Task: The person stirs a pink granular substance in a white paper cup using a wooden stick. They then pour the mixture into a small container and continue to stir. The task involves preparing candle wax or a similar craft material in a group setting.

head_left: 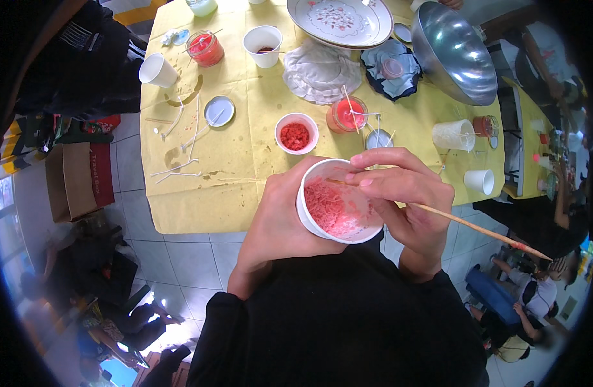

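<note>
My left hand (289, 217) is wrapped round a white paper cup (311, 227), tilted so that its inside shows. Pink shredded or crumbly material (325, 205) clings to the cup's bottom and wall. With my right hand (405, 193) I grip a thin pointed wooden stick (480, 227); one end reaches into the cup, while the pointed end sticks out to the right with a red smear. My right fingertips are at the cup's rim. Beyond my hands, a second paper cup (296, 118) holds red chunks, and a glass jar of red wax-like material (348, 116) has sticks across its mouth.
On the yellow-covered table (204, 208) are white wicks (192, 140), a jar lid (219, 111), another red jar (205, 51), several paper cups, a crumpled cloth (320, 70), plates (342, 22) and a steel bowl (456, 53). A cardboard box (69, 184) stands left; other people are around.
</note>
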`<state>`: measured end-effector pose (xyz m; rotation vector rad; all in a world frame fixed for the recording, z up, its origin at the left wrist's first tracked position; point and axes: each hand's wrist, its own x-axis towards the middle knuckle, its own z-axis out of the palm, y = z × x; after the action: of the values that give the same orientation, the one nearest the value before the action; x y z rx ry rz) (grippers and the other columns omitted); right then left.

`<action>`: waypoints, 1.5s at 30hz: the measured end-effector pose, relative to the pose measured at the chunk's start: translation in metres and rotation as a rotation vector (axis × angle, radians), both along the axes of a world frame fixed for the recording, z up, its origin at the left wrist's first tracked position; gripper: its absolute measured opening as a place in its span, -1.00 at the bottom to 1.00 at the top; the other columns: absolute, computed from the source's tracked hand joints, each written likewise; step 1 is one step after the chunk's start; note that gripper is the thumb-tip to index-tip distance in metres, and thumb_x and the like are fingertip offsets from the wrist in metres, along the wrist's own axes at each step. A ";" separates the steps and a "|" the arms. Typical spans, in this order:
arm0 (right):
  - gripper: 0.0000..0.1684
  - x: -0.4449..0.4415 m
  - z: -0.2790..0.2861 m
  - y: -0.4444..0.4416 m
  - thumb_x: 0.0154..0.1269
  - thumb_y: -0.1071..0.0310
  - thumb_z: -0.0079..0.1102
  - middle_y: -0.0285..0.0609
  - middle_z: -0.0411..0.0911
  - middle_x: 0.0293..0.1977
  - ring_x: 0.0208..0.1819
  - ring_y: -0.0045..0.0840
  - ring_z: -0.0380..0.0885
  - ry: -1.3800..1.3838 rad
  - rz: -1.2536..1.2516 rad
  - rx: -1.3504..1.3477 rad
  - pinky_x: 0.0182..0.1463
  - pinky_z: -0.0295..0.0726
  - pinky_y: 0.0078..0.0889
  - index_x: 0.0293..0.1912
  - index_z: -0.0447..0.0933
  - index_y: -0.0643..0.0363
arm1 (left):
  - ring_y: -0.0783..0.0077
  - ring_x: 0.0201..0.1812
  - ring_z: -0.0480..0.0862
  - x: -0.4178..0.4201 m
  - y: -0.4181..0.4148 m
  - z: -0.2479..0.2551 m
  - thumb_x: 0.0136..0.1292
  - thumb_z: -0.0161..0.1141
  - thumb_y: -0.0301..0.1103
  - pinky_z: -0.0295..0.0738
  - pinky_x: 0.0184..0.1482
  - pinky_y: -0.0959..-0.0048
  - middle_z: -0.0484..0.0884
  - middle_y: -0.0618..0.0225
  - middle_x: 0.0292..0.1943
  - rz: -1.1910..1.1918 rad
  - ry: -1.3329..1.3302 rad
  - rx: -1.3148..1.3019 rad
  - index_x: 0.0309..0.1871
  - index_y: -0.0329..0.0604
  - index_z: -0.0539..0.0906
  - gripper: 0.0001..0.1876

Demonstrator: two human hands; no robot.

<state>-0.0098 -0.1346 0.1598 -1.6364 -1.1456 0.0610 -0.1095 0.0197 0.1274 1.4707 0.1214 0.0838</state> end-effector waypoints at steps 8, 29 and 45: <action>-0.77 0.000 -0.002 0.000 -0.04 0.64 0.36 -0.11 0.61 -0.36 -0.15 -0.23 0.65 -0.036 -0.007 -0.021 -0.17 0.66 -0.36 -0.31 0.57 0.28 | 0.36 -0.16 0.71 0.004 0.001 -0.012 -0.39 0.49 -0.40 0.54 -0.06 0.45 0.67 0.26 -0.20 -0.011 -0.110 0.033 -0.01 -0.26 0.59 -0.33; -0.73 0.005 0.000 0.001 -0.09 0.60 0.39 -0.10 0.62 -0.32 -0.10 -0.26 0.61 -0.074 0.079 -0.141 -0.15 0.66 -0.37 -0.29 0.60 0.27 | 0.33 -0.14 0.71 0.002 0.000 -0.008 -0.37 0.50 -0.40 0.54 -0.05 0.43 0.68 0.22 -0.19 -0.013 -0.045 0.079 -0.01 -0.25 0.58 -0.33; -0.90 0.000 -0.005 -0.011 0.35 0.63 0.04 -0.05 0.52 -0.18 -0.29 -0.57 0.58 0.298 -0.217 0.062 -0.25 0.56 -0.60 -0.16 0.49 0.42 | 0.26 0.08 0.60 0.012 -0.018 -0.020 -0.23 0.55 -0.38 0.44 0.15 0.34 0.59 0.14 -0.02 0.219 -0.159 -0.149 0.22 -0.28 0.36 -0.14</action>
<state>-0.0099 -0.1457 0.1553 -1.6243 -0.7338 0.1236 -0.0976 0.0020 0.1073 1.2926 0.1559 0.3615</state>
